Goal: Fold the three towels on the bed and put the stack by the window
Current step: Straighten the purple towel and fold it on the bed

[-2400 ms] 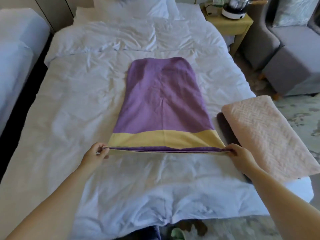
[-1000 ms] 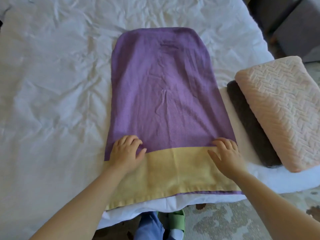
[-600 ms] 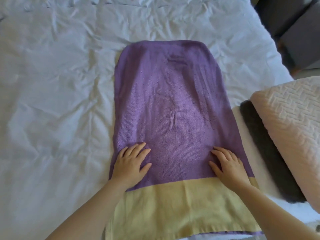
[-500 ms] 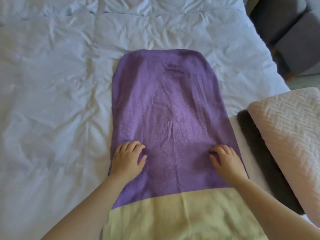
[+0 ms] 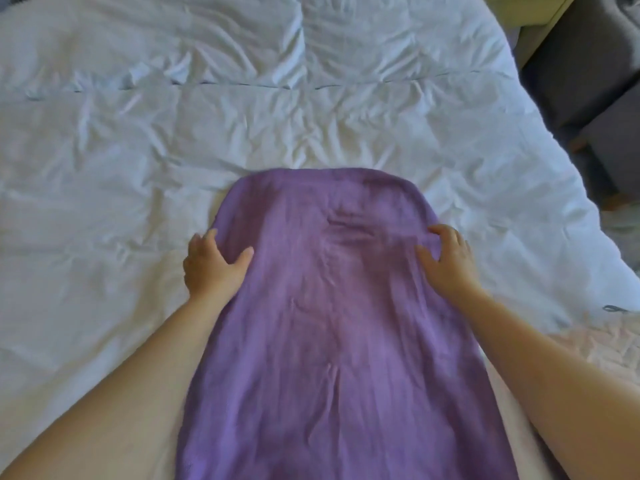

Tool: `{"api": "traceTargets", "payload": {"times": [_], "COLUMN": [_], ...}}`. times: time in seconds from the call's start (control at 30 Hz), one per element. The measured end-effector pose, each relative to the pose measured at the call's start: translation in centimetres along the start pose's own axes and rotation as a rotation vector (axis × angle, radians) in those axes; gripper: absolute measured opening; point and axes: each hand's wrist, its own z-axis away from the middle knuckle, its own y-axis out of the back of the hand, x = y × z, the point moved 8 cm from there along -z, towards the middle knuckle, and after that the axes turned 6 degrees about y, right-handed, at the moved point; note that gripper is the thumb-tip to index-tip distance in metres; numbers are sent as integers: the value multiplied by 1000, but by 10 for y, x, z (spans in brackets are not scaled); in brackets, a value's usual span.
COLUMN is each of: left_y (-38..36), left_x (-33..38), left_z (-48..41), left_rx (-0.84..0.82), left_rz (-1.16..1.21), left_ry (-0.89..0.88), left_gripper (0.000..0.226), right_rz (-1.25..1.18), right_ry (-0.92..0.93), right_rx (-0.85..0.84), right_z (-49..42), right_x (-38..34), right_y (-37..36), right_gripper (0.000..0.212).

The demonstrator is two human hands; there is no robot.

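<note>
Purple terry towel (image 5: 332, 323) lies lengthwise on the white rumpled duvet of the bed (image 5: 138, 150), seemingly doubled over but not yet at its final size, by my judgement. A pale pink quilted towel (image 5: 602, 348) shows just right of it; the third I cannot see, and nothing is by a window. My left hand (image 5: 213, 268) and right hand (image 5: 448, 266) rest near its far corners, fingers (image 5: 437, 231) spread flat, gripping nothing.
</note>
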Motion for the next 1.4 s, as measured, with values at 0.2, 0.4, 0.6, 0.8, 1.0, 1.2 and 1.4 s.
{"api": "traceTargets", "payload": {"times": [0.2,0.4,0.6,0.8,1.0,1.2,1.4], "left_y": [-40,-49,-36,-84,-46,-90,-81], "left_x": [17,81,131,98,142,176,186], "left_z": [-73,-86,-18,63,-18,-61,-56], "left_rx": [-306,-470,-940,-1221,-419,-303,-444], "left_rz": [528,725,504,-428,92,-425,-388], "left_ry": [461,262,-232,-537,-454,-495,-686], "left_gripper": [88,18,34,26,11,68,28], "right_rz": [-229,-343,-178,634,125,197,269], "right_ry": [-139,-71,274,564,255,53,92], "right_rx": [-100,-330,-876,-995,-345,-332,-274], "right_z": [-105,-140,-82,-28,-78,-102,-121], "right_x": [-11,-37,-63,-20,-45,-40,-35], "right_y": [-14,-39,-36,-49,-17,-42,-28], "right_gripper": [68,76,20,29,22,52,21]}}
